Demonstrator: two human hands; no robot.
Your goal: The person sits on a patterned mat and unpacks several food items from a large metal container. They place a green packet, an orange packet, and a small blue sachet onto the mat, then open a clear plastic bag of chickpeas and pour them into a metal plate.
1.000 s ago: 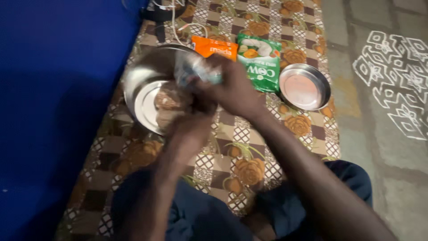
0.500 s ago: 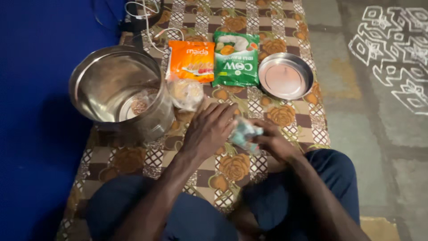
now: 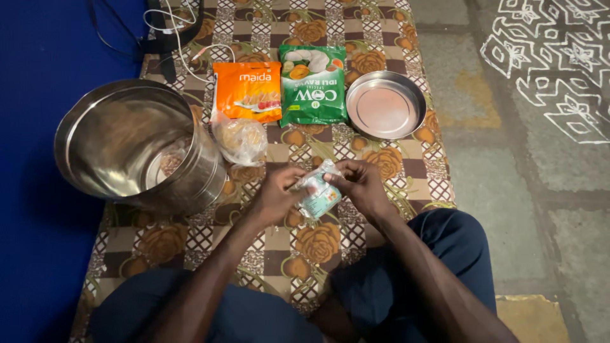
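A steel pot (image 3: pixel 127 143) stands at the left (tilted), a clear bag (image 3: pixel 240 140) beside it. Left hand (image 3: pixel 274 194) and right hand (image 3: pixel 361 184) pinch a small pale packet (image 3: pixel 319 194) above the floral mat (image 3: pixel 318 248); orange packet (image 3: pixel 248 90), green packet (image 3: pixel 314 84), steel plate (image 3: pixel 385 104) beyond.

My left hand (image 3: pixel 274 194) and right hand (image 3: pixel 359 184) cover part of the small pale packet (image 3: pixel 319 195), so I cannot tell how its top edge stands. Something brownish (image 3: pixel 170 164) lies at the bottom of the steel pot (image 3: pixel 89 121), too dim to make out. The clear bag (image 3: pixel 239 140) blurs its contents. The cables (image 3: pixel 171 22) and the white floor pattern (image 3: pixel 553 57) run off the top edge.
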